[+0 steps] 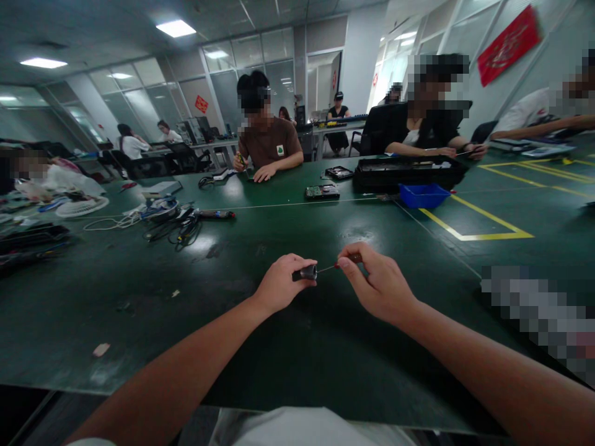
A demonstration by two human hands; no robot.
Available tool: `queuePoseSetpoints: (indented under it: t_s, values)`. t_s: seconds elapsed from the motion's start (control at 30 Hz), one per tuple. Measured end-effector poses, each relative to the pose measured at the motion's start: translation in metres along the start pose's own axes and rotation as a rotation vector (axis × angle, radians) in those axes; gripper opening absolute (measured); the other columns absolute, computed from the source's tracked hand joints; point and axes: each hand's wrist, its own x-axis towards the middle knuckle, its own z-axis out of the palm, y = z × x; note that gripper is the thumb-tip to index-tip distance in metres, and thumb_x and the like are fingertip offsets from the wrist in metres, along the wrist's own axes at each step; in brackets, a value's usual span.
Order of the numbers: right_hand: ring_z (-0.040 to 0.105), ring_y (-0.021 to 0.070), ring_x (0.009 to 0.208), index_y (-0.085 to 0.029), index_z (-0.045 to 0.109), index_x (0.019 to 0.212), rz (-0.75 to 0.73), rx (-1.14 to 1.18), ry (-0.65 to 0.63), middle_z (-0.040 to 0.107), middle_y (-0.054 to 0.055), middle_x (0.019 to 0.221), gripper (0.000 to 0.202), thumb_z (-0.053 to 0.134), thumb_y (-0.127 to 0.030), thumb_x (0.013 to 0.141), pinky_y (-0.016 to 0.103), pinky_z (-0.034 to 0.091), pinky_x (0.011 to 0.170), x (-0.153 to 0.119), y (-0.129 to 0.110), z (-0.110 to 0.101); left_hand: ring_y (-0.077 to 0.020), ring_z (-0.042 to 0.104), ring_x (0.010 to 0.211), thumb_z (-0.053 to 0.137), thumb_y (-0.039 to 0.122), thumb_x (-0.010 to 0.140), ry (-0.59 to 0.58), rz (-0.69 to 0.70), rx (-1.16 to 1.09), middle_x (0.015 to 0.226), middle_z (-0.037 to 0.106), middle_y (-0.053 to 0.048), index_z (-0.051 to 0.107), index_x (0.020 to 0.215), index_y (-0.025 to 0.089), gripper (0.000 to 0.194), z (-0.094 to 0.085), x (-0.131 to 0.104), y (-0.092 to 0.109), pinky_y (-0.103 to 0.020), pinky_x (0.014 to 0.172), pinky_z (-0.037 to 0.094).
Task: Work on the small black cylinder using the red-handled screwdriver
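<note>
Clock positions are taken from the cylinder, 12 o'clock pointing away from the wearer.

Left hand (284,284): closed, gripping a dark cylinder (305,273) between thumb and fingers. The cylinder lies roughly level, its end facing 3 o'clock, towards the right hand.

Right hand (382,286): closed, at 3 o'clock, gripping the reddish handle of a screwdriver (355,257) between thumb and fingers. The thin shaft points to 9 o'clock and reaches the cylinder's end; whether it touches or enters cannot be determined.

Both hands are over the green table (223,353). At 12 o'clock, farther off, sits a circuit board (321,192), with an open unit (339,172) just beyond and to its right. Between 1 and 2 o'clock stands a long black case (395,176); at 2 o'clock, just in front of it, a blue tray (423,196). Yellow tape (495,236) marks the table near 3 o'clock. Black cables (182,228) lie between 9 and 10 o'clock, a dark tool (214,214) with a red end beside them. A small scrap (175,293) lies at 9 o'clock. Between 11 and 12 o'clock, across the table, a person in a brown shirt (274,145) sits with both hands at the tabletop.
</note>
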Motion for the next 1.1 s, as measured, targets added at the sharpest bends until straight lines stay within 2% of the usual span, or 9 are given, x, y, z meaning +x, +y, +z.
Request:
queuePoseSetpoints:
  t_s: [0.13,0.33,0.57,0.7,0.83,0.93,1.0,1.1]
  values:
    - [0.066,0.0201,0.077,-0.021,0.056,0.1,-0.013,-0.004,-0.076,0.068,0.005,0.085,0.012,0.047,-0.03,0.099,0.033,0.05,0.068,-0.002,0.0,0.003,-0.0217,0.06,0.105,0.077,0.027,0.082,-0.002,-0.004,-0.013,0.111,0.066,-0.004,0.068,0.121,0.029,0.04,0.0,0.0,0.001,-0.038,0.096,0.047]
    - [0.063,0.0187,0.069,-0.021,0.052,0.097,0.024,-0.005,0.032,0.064,0.004,0.08,0.01,0.044,-0.027,0.099,0.031,0.047,0.064,0.0,0.003,0.0,-0.0204,0.061,0.105,0.078,0.026,0.081,0.036,-0.031,-0.032,0.111,0.066,-0.003,0.068,0.121,0.028,0.042,-0.002,0.001,-0.002,-0.036,0.097,0.046]
    - [0.062,0.0181,0.07,-0.02,0.053,0.098,0.021,-0.022,0.044,0.064,0.004,0.08,0.011,0.044,-0.027,0.099,0.03,0.046,0.063,0.001,0.002,-0.001,-0.0216,0.061,0.105,0.078,0.026,0.08,0.024,-0.048,-0.04,0.112,0.066,-0.004,0.068,0.121,0.027,0.042,-0.002,0.001,0.0,-0.038,0.096,0.047]
    - [0.063,0.018,0.071,-0.02,0.054,0.097,0.027,-0.028,0.061,0.065,0.004,0.081,0.012,0.045,-0.028,0.099,0.03,0.047,0.064,0.001,0.004,-0.001,-0.0215,0.062,0.102,0.076,0.027,0.082,0.101,-0.106,-0.133,0.112,0.067,-0.005,0.067,0.118,0.024,0.038,-0.002,0.002,-0.003,-0.037,0.092,0.05]
    - [0.064,0.018,0.072,-0.02,0.054,0.098,0.011,-0.017,0.068,0.065,0.003,0.081,0.012,0.045,-0.028,0.099,0.03,0.047,0.065,0.001,0.005,0.0,-0.0205,0.063,0.102,0.069,0.028,0.085,0.195,-0.189,-0.344,0.112,0.067,-0.007,0.062,0.118,0.02,0.035,-0.004,0.007,-0.008,-0.036,0.094,0.048]
    - [0.063,0.0176,0.072,-0.02,0.055,0.098,0.007,-0.012,0.063,0.065,0.003,0.081,0.013,0.045,-0.028,0.1,0.03,0.047,0.064,0.0,0.006,0.0,-0.0181,0.063,0.095,0.057,0.028,0.091,0.191,-0.24,-0.523,0.112,0.065,-0.008,0.055,0.127,0.02,0.038,-0.009,0.009,-0.011,-0.032,0.084,0.049]
    - [0.063,0.0175,0.072,-0.02,0.055,0.098,0.012,-0.008,0.062,0.065,0.003,0.081,0.013,0.045,-0.028,0.1,0.03,0.047,0.064,0.0,0.006,-0.001,-0.0157,0.061,0.083,0.05,0.029,0.092,0.157,-0.278,-0.574,0.102,0.063,-0.006,0.053,0.125,0.019,0.034,-0.015,0.009,-0.01,-0.029,0.072,0.047]
    - [0.064,0.0176,0.072,-0.02,0.055,0.099,0.02,0.0,0.05,0.065,0.003,0.082,0.013,0.045,-0.028,0.1,0.03,0.047,0.065,-0.001,0.005,-0.001,-0.0137,0.054,0.069,0.06,0.039,0.088,0.077,-0.28,-0.378,0.083,0.059,-0.001,0.058,0.107,0.02,0.027,-0.026,0.007,-0.006,-0.027,0.063,0.042]
